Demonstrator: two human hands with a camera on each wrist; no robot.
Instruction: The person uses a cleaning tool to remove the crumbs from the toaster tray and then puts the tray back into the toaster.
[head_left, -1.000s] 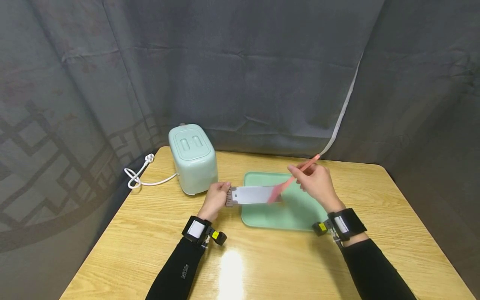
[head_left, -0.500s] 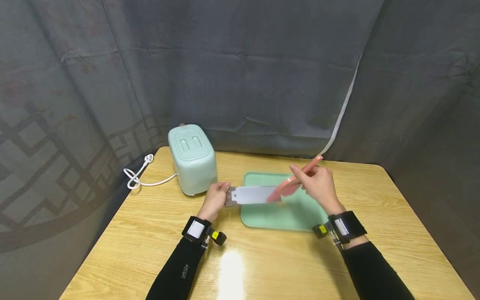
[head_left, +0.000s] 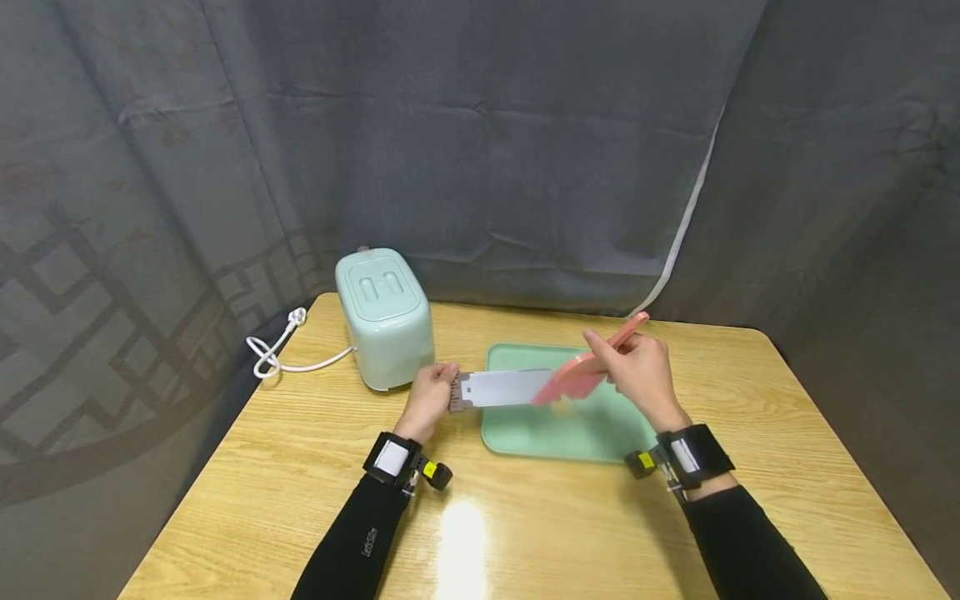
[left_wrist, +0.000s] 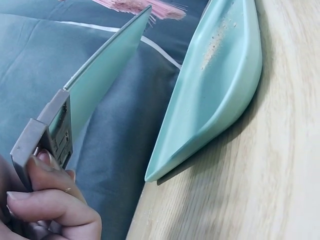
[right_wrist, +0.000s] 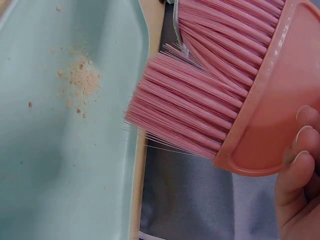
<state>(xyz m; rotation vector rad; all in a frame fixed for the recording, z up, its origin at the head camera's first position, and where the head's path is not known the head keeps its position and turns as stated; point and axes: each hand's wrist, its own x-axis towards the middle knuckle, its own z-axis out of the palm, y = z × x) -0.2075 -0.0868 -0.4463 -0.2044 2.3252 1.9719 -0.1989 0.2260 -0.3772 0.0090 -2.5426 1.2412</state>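
Observation:
My left hand (head_left: 427, 402) grips the grey plastic end of a flat metal crumb tray (head_left: 504, 389), holding it over the left part of a light green tray (head_left: 517, 440). In the left wrist view, my thumb and fingers pinch that grey end, and the metal plate (left_wrist: 107, 75) is tilted above the green tray. My right hand (head_left: 643, 379) holds a pink hand brush (head_left: 585, 367) by its coral handle. Its bristles (right_wrist: 185, 105) bend and split against the crumb tray's far end. Pale crumbs (right_wrist: 83, 77) lie in a small heap on the green tray.
A mint green toaster (head_left: 386, 321) stands at the back left, close beyond my left hand. Its white cord and plug (head_left: 270, 354) lie near the table's left edge. A grey curtain (head_left: 480, 167) hangs behind the wooden table (head_left: 570, 525).
The brush has turned, so its broad face and bristles show more, and its handle end has shifted slightly right. The crumb tray stays nearly in place. A pale spot of crumbs shows below the bristles.

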